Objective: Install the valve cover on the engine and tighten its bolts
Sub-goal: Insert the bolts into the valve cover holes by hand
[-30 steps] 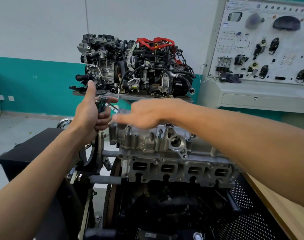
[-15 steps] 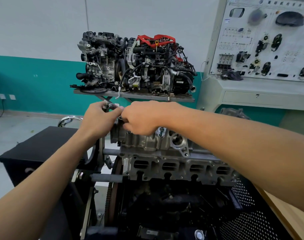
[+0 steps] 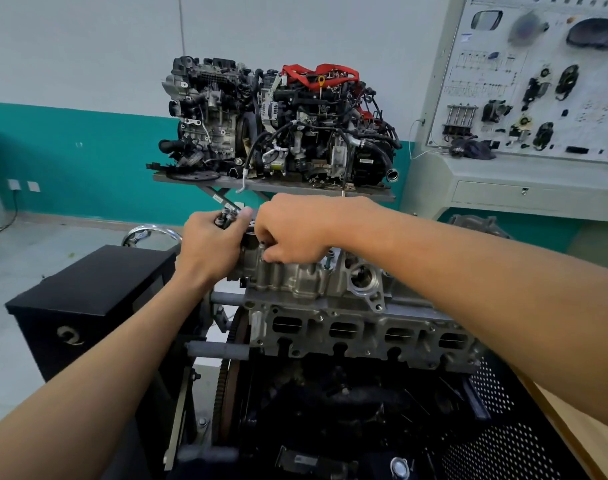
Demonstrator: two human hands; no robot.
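Several spare bolts (image 3: 226, 218) sit bunched in my left hand (image 3: 209, 245), whose fingers are curled round them just off the left end of the valve cover (image 3: 295, 280). Next along, my right hand (image 3: 295, 230) is curled downward, its fingertips pinching what looks like a single bolt (image 3: 262, 243) at the cover's left corner. The bolt's tip is hidden, so I can't tell whether it has entered its hole. The cover lies on the engine (image 3: 365, 329) directly beneath both hands, its long axis running left to right and receding slightly rightward. Further right an upright bolt (image 3: 329, 263) stands in the cover. I judge the right hand is nearer the holes left to fill, which would lie rightward along that axis.
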